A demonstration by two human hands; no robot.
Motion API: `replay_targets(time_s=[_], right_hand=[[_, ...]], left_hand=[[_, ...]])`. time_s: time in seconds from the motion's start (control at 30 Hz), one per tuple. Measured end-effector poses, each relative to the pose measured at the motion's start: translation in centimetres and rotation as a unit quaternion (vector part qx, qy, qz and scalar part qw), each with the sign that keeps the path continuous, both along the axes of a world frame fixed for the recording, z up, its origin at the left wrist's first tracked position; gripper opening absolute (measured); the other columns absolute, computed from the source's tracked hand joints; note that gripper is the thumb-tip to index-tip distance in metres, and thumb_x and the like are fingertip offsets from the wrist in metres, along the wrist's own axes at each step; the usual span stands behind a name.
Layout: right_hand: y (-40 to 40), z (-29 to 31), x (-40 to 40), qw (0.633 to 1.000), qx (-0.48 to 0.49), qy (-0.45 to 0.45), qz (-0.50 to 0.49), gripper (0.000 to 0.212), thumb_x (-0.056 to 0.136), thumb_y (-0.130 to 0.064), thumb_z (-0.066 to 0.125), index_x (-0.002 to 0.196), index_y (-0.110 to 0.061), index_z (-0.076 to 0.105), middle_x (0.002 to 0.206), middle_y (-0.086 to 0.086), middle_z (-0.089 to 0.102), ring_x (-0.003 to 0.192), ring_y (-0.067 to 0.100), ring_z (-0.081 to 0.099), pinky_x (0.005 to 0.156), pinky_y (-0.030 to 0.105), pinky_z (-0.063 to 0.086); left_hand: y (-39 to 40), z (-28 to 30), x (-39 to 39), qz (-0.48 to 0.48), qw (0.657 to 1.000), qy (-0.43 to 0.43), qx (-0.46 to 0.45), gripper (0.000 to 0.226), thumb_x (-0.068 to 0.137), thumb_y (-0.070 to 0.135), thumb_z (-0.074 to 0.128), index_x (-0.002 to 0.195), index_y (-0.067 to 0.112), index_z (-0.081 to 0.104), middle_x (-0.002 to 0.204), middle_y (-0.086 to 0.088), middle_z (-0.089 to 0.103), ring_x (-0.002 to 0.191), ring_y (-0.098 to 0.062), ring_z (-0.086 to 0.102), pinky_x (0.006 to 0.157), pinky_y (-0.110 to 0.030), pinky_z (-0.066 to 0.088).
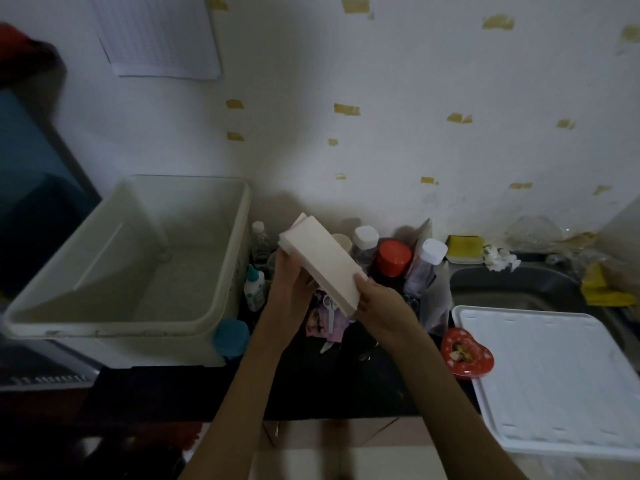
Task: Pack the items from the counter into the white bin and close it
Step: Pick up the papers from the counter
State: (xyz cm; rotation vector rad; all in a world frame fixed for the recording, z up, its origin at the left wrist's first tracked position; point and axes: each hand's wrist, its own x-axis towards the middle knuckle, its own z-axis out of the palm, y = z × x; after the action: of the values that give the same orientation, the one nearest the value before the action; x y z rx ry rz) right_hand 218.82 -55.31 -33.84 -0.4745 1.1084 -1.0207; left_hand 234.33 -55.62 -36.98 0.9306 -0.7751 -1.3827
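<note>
Left hand (292, 277): fingers curled under the far end of a white stack of flat sheets (320, 259), gripping it. Right hand (382, 308): thumb on top of the near corner, fingers wrapped beneath, gripping the same stack. Stack held tilted, above the dark bench (346, 393), just right of the white bin (131, 268).

Bin open, interior bare as far as visible, standing at the left of the bench against the wall. White lid (554, 379) lying flat at the right, partly over the sink (512, 289), well apart from the bin.

On the bench behind and below the hands: red-capped jar (393, 258), two white-capped bottles (365, 242) (429, 259), small white and teal bottle (254, 287) beside the bin wall, blue round lid (231, 337) touching the bin's near corner, red heart-shaped tin (465, 355) against the lid's left edge. Yellow sponge (464, 247) behind the sink.
</note>
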Motion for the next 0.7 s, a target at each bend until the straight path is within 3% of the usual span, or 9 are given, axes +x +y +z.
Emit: replay_targets(time_s=[0.07, 0.17, 0.23, 0.33, 0.43, 0.5, 0.6, 0.7], right_hand=[[0.3, 0.3, 0.0, 0.999, 0.011, -0.024, 0.043, 0.026, 0.1, -0.015, 0.051, 0.12, -0.001, 0.055, 0.097, 0.011, 0.066, 0.087, 0.021, 0.063, 0.067, 0.031, 0.054], [0.7, 0.5, 0.2, 0.997, 0.005, -0.009, 0.083, 0.016, 0.099, -0.016, 0.052, 0.107, -0.005, 0.059, 0.099, 0.012, 0.065, 0.088, 0.022, 0.063, 0.07, 0.031, 0.054], [0.6, 0.3, 0.3, 0.997, -0.016, 0.042, 0.064, 0.025, 0.096, -0.018, 0.058, 0.115, 0.0, 0.056, 0.107, 0.014, 0.064, 0.093, 0.024, 0.063, 0.071, 0.033, 0.057], [0.4, -0.1, 0.2, 0.985, -0.074, 0.153, 0.033, 0.034, 0.09, -0.019, 0.067, 0.115, 0.0, 0.054, 0.114, 0.012, 0.063, 0.098, 0.023, 0.065, 0.067, 0.028, 0.059], [0.2, -0.1, -0.1, 0.957, -0.132, 0.256, 0.035, 0.031, 0.085, -0.027, 0.073, 0.106, -0.007, 0.06, 0.107, 0.008, 0.068, 0.097, 0.021, 0.067, 0.078, 0.032, 0.058], [0.2, 0.2, -0.3, 0.953, -0.145, 0.265, 0.032, 0.029, 0.084, -0.026, 0.074, 0.101, -0.008, 0.06, 0.101, 0.007, 0.07, 0.094, 0.023, 0.069, 0.083, 0.037, 0.059], [0.4, 0.8, -0.3, 0.942, -0.183, 0.279, 0.02, 0.029, 0.085, -0.022, 0.074, 0.1, -0.004, 0.057, 0.089, 0.006, 0.07, 0.082, 0.02, 0.07, 0.077, 0.036, 0.059], [0.4, 1.1, -0.5, 0.945, -0.185, 0.268, 0.021, 0.031, 0.084, -0.022, 0.075, 0.103, -0.007, 0.056, 0.091, 0.007, 0.069, 0.081, 0.018, 0.07, 0.076, 0.035, 0.06]], left_hand=[[0.3, 0.4, 0.7, -0.045, 0.998, -0.031, -0.01, 0.106, 0.065, 0.07, 0.073, 0.149, 0.02, 0.03, 0.146, -0.014, 0.044, 0.132, -0.032, 0.047, 0.11, -0.052, 0.037], [1.1, 1.3, 1.2, -0.095, 0.994, 0.029, -0.041, 0.101, 0.067, 0.056, 0.08, 0.147, 0.019, 0.032, 0.144, -0.012, 0.048, 0.133, -0.03, 0.047, 0.11, -0.046, 0.04], [1.4, 2.0, 1.1, -0.079, 0.995, 0.048, -0.037, 0.097, 0.063, 0.055, 0.083, 0.142, 0.021, 0.038, 0.14, -0.014, 0.053, 0.129, -0.032, 0.051, 0.106, -0.046, 0.044], [1.5, 1.8, 0.7, -0.059, 0.996, 0.049, -0.035, 0.094, 0.068, 0.06, 0.077, 0.143, 0.019, 0.038, 0.139, -0.019, 0.051, 0.128, -0.036, 0.05, 0.107, -0.051, 0.041], [1.5, 1.9, 0.6, -0.035, 0.994, 0.106, 0.0, 0.102, 0.066, 0.067, 0.075, 0.147, 0.017, 0.036, 0.141, -0.02, 0.05, 0.131, -0.038, 0.047, 0.112, -0.056, 0.033], [1.6, 2.2, 0.5, -0.036, 0.99, 0.139, 0.015, 0.103, 0.063, 0.069, 0.073, 0.145, 0.019, 0.037, 0.142, -0.019, 0.05, 0.132, -0.038, 0.046, 0.112, -0.056, 0.032], [1.8, 2.6, 0.3, -0.028, 0.99, 0.136, 0.021, 0.088, 0.067, 0.07, 0.061, 0.138, 0.022, 0.044, 0.141, -0.019, 0.051, 0.129, -0.037, 0.049, 0.111, -0.056, 0.034], [1.7, 2.6, 0.4, -0.025, 0.989, 0.144, 0.023, 0.089, 0.071, 0.07, 0.062, 0.143, 0.021, 0.041, 0.142, -0.018, 0.05, 0.131, -0.037, 0.047, 0.112, -0.056, 0.032]])
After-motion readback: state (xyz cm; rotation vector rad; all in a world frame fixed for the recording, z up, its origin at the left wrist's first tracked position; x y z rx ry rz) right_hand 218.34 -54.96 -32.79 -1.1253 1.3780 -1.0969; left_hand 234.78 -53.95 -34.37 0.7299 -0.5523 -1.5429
